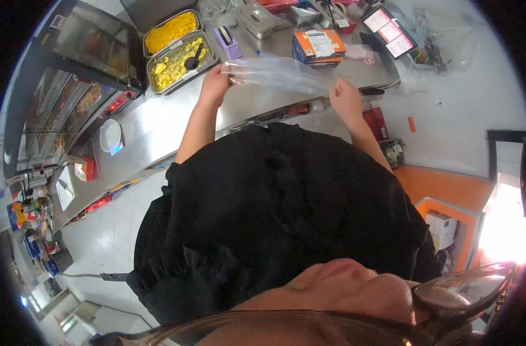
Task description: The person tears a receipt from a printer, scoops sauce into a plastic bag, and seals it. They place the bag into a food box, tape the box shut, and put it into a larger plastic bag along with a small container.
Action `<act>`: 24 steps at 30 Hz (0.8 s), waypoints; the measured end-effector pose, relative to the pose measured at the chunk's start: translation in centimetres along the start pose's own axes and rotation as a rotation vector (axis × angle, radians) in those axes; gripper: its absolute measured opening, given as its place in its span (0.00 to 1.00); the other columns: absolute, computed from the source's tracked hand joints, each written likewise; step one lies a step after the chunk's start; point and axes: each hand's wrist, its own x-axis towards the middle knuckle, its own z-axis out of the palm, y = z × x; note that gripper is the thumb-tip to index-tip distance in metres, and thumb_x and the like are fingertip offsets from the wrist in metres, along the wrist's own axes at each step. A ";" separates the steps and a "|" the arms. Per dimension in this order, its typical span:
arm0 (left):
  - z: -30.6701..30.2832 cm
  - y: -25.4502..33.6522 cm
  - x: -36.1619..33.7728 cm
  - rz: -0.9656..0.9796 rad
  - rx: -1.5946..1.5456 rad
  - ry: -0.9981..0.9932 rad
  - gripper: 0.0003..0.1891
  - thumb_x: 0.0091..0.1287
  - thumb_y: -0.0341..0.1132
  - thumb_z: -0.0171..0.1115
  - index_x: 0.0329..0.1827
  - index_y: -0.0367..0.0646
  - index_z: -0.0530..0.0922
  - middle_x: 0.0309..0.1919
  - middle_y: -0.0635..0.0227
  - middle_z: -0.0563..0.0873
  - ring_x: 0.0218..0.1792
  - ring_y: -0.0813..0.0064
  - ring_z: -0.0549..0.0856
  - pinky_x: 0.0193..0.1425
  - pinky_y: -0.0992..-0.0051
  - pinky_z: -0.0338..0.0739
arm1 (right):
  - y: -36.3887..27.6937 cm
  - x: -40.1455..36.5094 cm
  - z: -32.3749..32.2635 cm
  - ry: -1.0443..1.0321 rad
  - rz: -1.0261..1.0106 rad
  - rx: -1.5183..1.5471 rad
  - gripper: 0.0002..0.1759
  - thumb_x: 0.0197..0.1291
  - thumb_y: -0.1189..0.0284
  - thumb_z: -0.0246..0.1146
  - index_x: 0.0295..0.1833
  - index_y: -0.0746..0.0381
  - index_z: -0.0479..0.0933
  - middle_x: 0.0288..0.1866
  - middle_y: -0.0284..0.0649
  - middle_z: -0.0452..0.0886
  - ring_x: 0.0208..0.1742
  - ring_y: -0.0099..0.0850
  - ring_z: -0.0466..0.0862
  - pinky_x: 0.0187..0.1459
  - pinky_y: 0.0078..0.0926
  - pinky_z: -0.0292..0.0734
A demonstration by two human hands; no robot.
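Observation:
A clear plastic bag (280, 75) is stretched between my two hands above the steel counter (182, 118). My left hand (216, 85) is closed on the bag's left end, near the purple tape dispenser (227, 44). The right end is gripped in my right hand (346, 99), its fingers curled into a fist close to the counter's front edge. Behind the bag stands an orange and dark box (319, 46) with a white label. Two metal trays of yellow food lie to the left; the nearer tray (212, 58) has a black scoop (192, 62) in it.
A glass-fronted display cabinet (90, 46) stands at the left. Along the counter are a lidded steel container (259, 22), a round white tub (110, 136) and a dark-framed screen (389, 32). A white wall (453, 109) borders the right side.

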 end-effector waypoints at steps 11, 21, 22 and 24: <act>2.9 -1.3 -1.4 -0.265 -0.194 -0.250 0.11 0.74 0.37 0.46 0.52 0.48 0.76 0.26 0.76 0.76 0.24 0.83 0.72 0.27 0.79 0.65 | 3.3 -1.1 1.1 0.027 0.121 0.126 0.19 0.70 0.62 0.49 0.34 0.65 0.76 0.30 0.53 0.78 0.33 0.54 0.78 0.37 0.47 0.71; 5.1 1.3 -0.4 -0.029 0.030 -0.174 0.15 0.75 0.45 0.50 0.51 0.44 0.77 0.22 0.78 0.71 0.23 0.83 0.68 0.27 0.78 0.63 | 4.1 -0.6 -1.7 0.121 0.146 0.204 0.23 0.71 0.56 0.48 0.41 0.65 0.78 0.38 0.56 0.81 0.40 0.56 0.80 0.40 0.46 0.74; 6.1 1.1 -0.7 -0.019 -0.039 -0.185 0.15 0.74 0.44 0.50 0.51 0.44 0.77 0.22 0.78 0.72 0.23 0.83 0.68 0.27 0.78 0.63 | 4.4 0.0 -1.0 0.047 0.263 0.367 0.24 0.70 0.55 0.48 0.41 0.66 0.79 0.38 0.56 0.81 0.41 0.56 0.80 0.40 0.46 0.74; 8.1 0.6 -1.2 0.009 -0.179 -0.210 0.14 0.74 0.43 0.50 0.51 0.44 0.77 0.23 0.77 0.73 0.23 0.83 0.69 0.27 0.78 0.64 | 4.6 1.2 1.2 -0.095 0.490 0.688 0.27 0.70 0.52 0.48 0.41 0.67 0.80 0.38 0.58 0.81 0.41 0.58 0.80 0.40 0.45 0.74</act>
